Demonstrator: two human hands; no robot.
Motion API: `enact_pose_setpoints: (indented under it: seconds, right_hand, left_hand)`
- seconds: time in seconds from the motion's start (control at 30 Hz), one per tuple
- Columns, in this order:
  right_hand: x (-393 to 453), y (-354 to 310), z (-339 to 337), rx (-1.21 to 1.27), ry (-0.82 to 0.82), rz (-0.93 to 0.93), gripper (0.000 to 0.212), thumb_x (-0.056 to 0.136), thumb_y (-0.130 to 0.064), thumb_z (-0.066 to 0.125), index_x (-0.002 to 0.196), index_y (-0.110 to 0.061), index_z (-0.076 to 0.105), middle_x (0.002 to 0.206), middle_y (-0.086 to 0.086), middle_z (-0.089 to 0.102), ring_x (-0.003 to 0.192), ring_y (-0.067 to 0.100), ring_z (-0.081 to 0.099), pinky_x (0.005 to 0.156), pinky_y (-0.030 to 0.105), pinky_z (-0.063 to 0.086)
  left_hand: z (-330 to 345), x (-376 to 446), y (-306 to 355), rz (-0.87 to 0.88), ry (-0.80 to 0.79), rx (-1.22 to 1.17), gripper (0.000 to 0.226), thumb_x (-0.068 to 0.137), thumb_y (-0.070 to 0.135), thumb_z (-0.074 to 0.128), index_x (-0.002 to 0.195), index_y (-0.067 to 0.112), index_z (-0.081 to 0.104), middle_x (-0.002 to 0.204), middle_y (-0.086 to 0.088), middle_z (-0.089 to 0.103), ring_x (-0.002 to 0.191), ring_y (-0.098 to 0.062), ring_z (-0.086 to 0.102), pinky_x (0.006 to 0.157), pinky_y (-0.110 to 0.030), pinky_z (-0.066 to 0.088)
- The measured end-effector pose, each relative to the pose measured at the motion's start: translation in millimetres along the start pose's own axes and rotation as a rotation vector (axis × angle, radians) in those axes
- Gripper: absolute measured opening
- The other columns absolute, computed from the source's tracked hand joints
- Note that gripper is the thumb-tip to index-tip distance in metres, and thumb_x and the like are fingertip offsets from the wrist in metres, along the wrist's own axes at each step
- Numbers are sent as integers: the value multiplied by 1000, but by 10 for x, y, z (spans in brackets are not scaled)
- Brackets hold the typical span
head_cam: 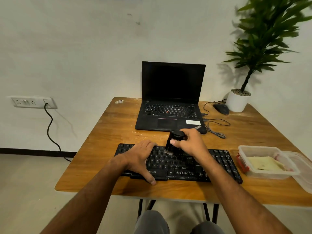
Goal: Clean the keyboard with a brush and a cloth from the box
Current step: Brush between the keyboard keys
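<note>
One brush (174, 141) — in right hand (190, 142)

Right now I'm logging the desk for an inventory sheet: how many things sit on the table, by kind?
Computing gear: 3, the laptop, keyboard and mouse
Cleaning things: 2, the brush in the right hand and the cloth
Containers: 2, the box and its lid
Plants: 1, the potted plant
Total: 8

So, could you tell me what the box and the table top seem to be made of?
The box looks like clear, slightly frosted plastic: the yellow cloth shows through its walls. The table top looks like wood or wood-look laminate, matt and scuffed, with visible grain; which one cannot be told.
</note>
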State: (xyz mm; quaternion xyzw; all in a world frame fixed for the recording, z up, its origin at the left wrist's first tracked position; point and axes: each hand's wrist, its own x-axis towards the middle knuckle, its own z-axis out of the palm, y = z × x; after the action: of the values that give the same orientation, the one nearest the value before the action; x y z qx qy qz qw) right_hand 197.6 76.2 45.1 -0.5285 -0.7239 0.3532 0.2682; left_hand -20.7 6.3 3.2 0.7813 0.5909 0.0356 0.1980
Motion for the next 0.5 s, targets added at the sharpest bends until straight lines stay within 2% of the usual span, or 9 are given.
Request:
enact_pose_setpoints:
  seconds: [0.07,0.17,0.3,0.43,0.5]
  right_hand:
    - [42,11,-57,-20,33,15,22,76,-23,87,94,-19,75,89,-4,74,88,16,70,82,39,57]
    - [52,-104,-35,-72,134,-54,25,76,-25,86,99,-19,75,89,-8,70,88,13,65,73,27,49]
    - [37,-181,143,-139,97,-98,25,77,-28,85,99,-20,75,86,-7,69,83,10,63,60,13,39]
    - [110,-146,70,-180,179,-59,29,77,-28,85,102,-17,75,96,0,74,88,15,65,73,24,46]
    - [124,-155,58,-165,171,-72,29,77,-28,86,101,-18,75,93,-3,74,89,15,66,72,25,47]
  left_hand:
    - [2,4,-1,-1,0,-7,131,54,64,96,156,23,25,145,7,33,133,-12,32,122,-40,30]
    - [-13,9,16,-5,-1,-9,131,54,63,96,156,23,25,146,6,33,133,-13,33,123,-40,30]
    - [-14,-2,26,-11,-1,-8,131,55,62,96,157,23,24,146,6,32,133,-13,32,123,-39,30]
    - [-14,4,23,-16,-4,4,135,54,64,96,158,22,22,148,5,32,134,-14,33,123,-41,32]
    - [-13,12,21,-16,-2,2,134,54,63,96,157,22,22,147,5,32,134,-14,33,122,-40,32]
